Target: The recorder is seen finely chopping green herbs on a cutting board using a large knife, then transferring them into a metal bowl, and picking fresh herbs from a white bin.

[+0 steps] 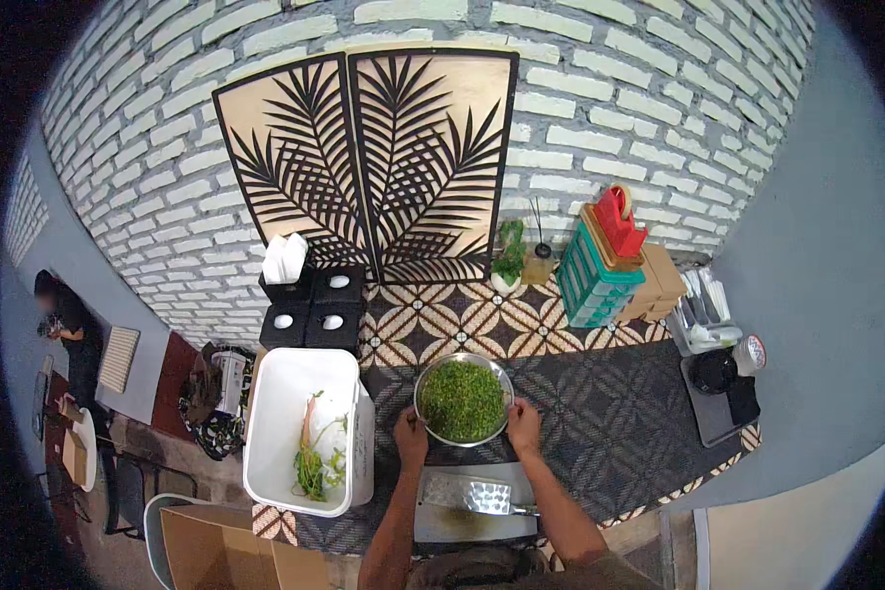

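Note:
A round metal bowl (pixel 463 444) full of finely chopped green herbs (pixel 462 399) stands on the patterned counter before me. My left hand (pixel 411 434) grips its left rim, and my right hand (pixel 523 426) holds the opposite side. Between my forearms lies a cutting board (pixel 476 526) with green stains on its surface. Across the board rests a cleaver (pixel 490 498) with a broad shiny blade, its handle pointing right and partly hidden by my right forearm.
At left stands a white plastic bin (pixel 258 435) with herb stems inside. Black boxes (pixel 284 324) sit behind it. Toward the back right are a teal drawer unit (pixel 597 276) and cardboard boxes (pixel 653 280). A grey tray (pixel 715 435) lies at right. Another person (pixel 81 346) stands far left.

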`<state>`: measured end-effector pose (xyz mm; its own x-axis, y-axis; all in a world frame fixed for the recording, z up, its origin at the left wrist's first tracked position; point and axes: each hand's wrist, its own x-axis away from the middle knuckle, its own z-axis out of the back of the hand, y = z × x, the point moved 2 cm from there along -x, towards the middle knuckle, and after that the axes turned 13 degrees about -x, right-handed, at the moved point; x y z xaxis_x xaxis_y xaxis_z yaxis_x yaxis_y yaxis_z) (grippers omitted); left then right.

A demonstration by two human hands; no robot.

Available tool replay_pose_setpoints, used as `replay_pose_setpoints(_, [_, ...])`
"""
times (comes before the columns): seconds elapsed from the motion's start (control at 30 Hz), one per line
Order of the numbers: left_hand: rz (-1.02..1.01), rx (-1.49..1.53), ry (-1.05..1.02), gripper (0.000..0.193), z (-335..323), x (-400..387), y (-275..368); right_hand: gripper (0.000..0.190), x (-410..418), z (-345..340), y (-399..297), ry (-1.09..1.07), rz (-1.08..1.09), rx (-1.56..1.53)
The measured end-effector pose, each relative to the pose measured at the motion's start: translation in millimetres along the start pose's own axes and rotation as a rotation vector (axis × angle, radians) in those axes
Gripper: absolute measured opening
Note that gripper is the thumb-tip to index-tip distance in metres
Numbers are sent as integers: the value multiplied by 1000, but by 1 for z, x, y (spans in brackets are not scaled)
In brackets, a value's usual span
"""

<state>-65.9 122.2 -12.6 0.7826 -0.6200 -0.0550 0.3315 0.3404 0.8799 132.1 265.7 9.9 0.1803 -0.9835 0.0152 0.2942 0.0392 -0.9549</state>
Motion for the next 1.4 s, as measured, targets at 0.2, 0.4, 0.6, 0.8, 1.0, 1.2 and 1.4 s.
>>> replay_pose_setpoints(0.2, [83, -26, 22, 27, -3, 11, 3, 19, 5, 1, 33, 70, 90, -83])
replay_pose_setpoints(0.4, [48, 58, 29, 29, -10, 11, 8, 22, 6, 10, 49, 42, 165, -43])
replay_pose_setpoints(0.6, [-3, 130, 48, 26, -8, 17, -21, 19, 9, -2, 63, -24, 80, -116])
replay_pose_setpoints(0.8, [211, 25, 53, 32, 31, 44, 62, 25, 42, 22, -73, 48, 223, -176])
replay_pose_setpoints(1.0, [531, 705, -142, 45, 52, 99, 151, 31, 113, -32, -189, -449, 459, -149])
replay_pose_setpoints(1.2, [167, 656, -126, 38, 170, 138, 149, 17, 124, -82, -244, -465, 594, -162])
replay_pose_setpoints(1.4, [90, 649, 310, 41, 281, 136, 113, 15, 141, -221, -262, -1159, 867, 33])
